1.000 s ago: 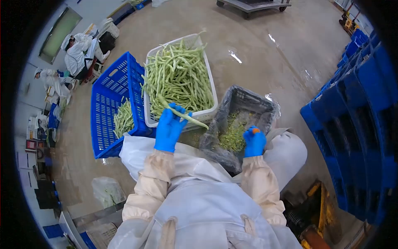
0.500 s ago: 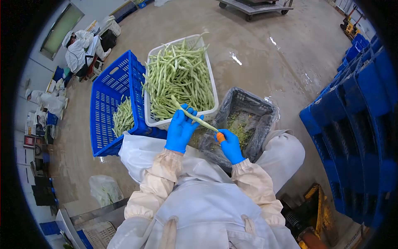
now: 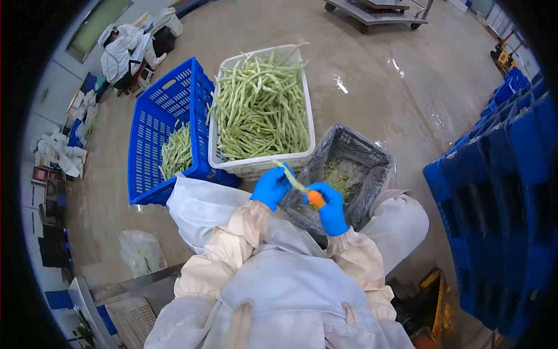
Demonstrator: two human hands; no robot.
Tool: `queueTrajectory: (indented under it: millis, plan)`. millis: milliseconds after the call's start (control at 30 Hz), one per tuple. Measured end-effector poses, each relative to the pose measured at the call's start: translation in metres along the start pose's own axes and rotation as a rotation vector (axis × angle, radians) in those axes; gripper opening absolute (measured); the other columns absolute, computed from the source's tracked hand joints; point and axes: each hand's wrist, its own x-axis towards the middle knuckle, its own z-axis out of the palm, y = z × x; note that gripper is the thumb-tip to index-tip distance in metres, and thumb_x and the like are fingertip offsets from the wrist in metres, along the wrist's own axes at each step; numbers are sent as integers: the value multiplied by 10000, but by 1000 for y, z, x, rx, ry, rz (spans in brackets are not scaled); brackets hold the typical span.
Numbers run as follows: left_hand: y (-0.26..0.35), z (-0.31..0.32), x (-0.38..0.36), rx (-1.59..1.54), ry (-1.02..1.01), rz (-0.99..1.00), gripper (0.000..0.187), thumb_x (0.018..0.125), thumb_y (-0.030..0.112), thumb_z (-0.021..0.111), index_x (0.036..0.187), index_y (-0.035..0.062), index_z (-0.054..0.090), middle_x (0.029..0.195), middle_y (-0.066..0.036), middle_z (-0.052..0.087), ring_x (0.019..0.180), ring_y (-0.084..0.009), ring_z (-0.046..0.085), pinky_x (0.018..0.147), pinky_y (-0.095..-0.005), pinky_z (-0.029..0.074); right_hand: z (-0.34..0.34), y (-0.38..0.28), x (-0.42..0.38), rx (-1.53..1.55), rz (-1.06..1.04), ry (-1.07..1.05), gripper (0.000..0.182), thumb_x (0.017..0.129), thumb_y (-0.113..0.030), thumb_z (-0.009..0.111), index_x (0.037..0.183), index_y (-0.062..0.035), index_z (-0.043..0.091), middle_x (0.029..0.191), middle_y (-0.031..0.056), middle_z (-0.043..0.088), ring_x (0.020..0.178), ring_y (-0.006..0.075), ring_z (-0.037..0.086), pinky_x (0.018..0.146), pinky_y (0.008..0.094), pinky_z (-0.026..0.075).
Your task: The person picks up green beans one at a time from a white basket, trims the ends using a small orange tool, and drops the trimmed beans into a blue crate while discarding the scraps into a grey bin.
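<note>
Now our left hand (image 3: pixel 272 187) holds a green bean (image 3: pixel 290 177) in its fingers beside the lined bin (image 3: pixel 381 161); our right hand (image 3: pixel 331 213) wraps its fingers round an orange handle (image 3: pixel 315 199) there. Left of the bin stands a white crate (image 3: pixel 256 168).

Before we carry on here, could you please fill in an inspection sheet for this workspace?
Surface: floor with shiny patches, possibly wet.
Job's things: white crate heaped with green beans; blue crate beside it, holding fewer; plastic-lined bin with green scraps.
Clutter: clear plastic bag on the floor, left.
Hands: both blue-gloved; left hand holds one bean, right hand an orange item, partly hidden.
Cables: nothing seen near the hands.
Surroundings: blue pallets at right, trolley ahead, co-worker at upper left.
</note>
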Motion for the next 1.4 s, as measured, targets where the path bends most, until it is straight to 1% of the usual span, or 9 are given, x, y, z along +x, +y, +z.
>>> queueTrajectory:
  millis: [133,233,467,533,667,767,867,1067,1400]
  plan:
    - [26,46,-37,485,-329,-195,312,863,131,549,1151,10,538,935,-62,595,781,-158,565,674,-283,472,-10,23,6,-63,132,-130,120,874,-72,524,934,8,590,777,33,577,696,104,539,652,245,440]
    - [74,54,-62,985,-262,-15,332,851,121,545,1164,9,538,873,-15,605,755,-92,548,655,-214,446,-39,33,18,-139,47,348,120,871,-90,538,909,8,597,748,32,573,670,108,537,634,249,443]
    - [301,27,-61,1212,268,1050,357,829,88,543,1164,-33,527,1019,-119,604,863,-202,595,720,-287,476,-71,49,20,-480,117,500,139,860,-126,585,899,8,586,728,20,568,622,108,522,582,276,444]
    - [317,37,-49,2270,814,1740,388,790,99,577,1148,-38,523,1035,-196,589,874,-315,584,758,-369,465,-61,46,23,-477,169,494,135,818,-82,602,921,3,585,784,45,574,705,157,546,661,301,449]
    - [240,4,70,2114,81,1273,229,764,167,580,957,48,612,875,-171,601,851,-332,568,747,-404,445,-48,55,27,-764,-31,464,282,683,16,596,962,-23,589,937,124,553,934,282,520,842,355,399]
    - [166,14,127,2788,106,866,114,732,133,568,801,91,647,827,-127,637,776,-264,622,595,-387,482,-41,58,31,-800,16,323,284,691,3,592,974,-33,594,932,123,573,909,287,538,854,350,409]
    - [142,-16,191,2848,245,749,71,713,114,580,704,103,649,708,-113,632,648,-253,634,530,-399,484,-41,64,32,-816,102,282,228,766,-15,597,995,-5,593,959,102,604,920,201,562,842,309,423]
    - [159,7,165,2899,69,860,102,696,87,555,686,105,654,612,-110,608,580,-272,623,483,-411,468,-33,56,34,-701,158,270,196,784,-21,586,978,1,597,940,100,627,890,183,581,818,298,437]
    - [137,34,-56,2104,-117,1043,202,789,82,582,986,51,615,833,-149,630,730,-321,607,623,-396,482,-10,40,33,-50,201,209,352,863,-124,574,1183,2,500,1079,125,566,889,176,578,813,308,480]
